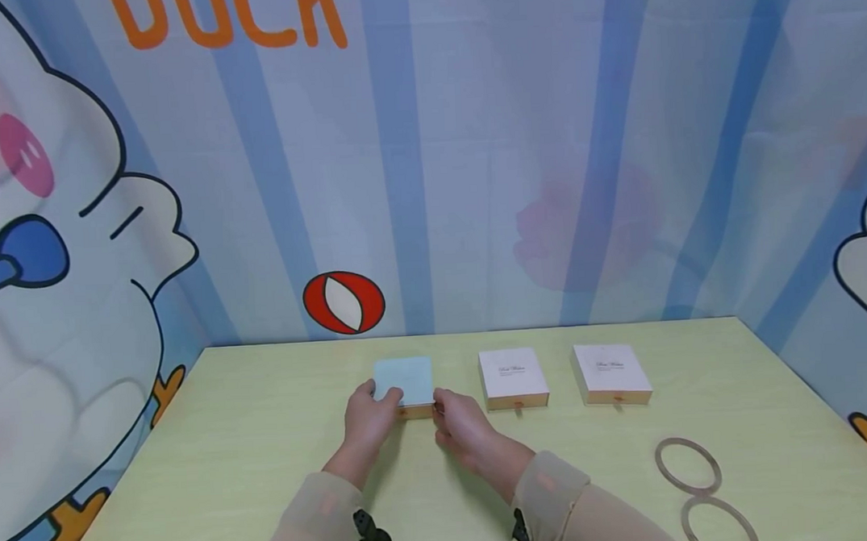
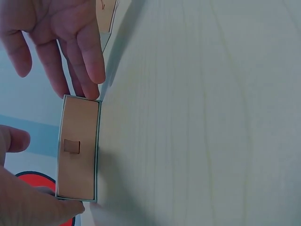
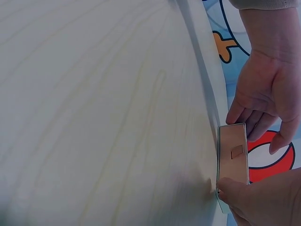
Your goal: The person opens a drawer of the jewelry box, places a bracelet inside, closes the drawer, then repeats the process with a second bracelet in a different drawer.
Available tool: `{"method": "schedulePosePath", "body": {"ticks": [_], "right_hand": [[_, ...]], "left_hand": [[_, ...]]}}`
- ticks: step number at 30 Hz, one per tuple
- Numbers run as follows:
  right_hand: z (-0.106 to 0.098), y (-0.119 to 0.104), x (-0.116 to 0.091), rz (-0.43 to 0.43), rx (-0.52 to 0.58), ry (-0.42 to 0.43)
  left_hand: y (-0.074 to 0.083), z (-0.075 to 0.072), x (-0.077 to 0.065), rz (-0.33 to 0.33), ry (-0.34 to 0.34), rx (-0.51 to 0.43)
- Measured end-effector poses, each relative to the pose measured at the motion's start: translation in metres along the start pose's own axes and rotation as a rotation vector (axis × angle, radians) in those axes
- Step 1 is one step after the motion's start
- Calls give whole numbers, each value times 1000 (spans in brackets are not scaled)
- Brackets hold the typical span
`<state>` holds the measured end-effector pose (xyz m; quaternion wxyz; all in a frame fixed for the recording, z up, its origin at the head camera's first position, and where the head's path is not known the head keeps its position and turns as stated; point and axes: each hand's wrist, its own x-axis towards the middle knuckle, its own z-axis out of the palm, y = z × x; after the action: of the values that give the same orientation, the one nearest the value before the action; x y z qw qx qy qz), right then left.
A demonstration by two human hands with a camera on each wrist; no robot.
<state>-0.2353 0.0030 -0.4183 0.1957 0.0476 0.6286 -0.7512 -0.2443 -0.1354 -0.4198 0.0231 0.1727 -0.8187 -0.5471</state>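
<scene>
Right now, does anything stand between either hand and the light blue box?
Nothing visible does: the left hand and right hand touch the light blue box from opposite sides. The nearest white box lies apart, to its right.

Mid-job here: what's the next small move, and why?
I'd probably steady the blue box with the left hand and bring the right hand to the pull tab. The front panel looks flush, the tab faces the near side, and both hands are at the box's sides, off the tab.
</scene>
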Motion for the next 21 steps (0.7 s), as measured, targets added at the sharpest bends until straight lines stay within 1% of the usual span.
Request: {"method": "schedulePosePath", "body": {"ticks": [8, 13, 17, 21], "right_hand": [[-1, -2, -1, 0, -7, -11], [-2, -5, -1, 6, -33, 6], [-3, -5, -2, 1, -70, 13], [-5, -4, -4, -27, -126, 32]], "left_hand": [[1, 0, -2, 25, 14, 13], [2, 0, -4, 42, 22, 26], [3, 1, -5, 53, 28, 26], [5, 2, -8, 55, 30, 23]]}}
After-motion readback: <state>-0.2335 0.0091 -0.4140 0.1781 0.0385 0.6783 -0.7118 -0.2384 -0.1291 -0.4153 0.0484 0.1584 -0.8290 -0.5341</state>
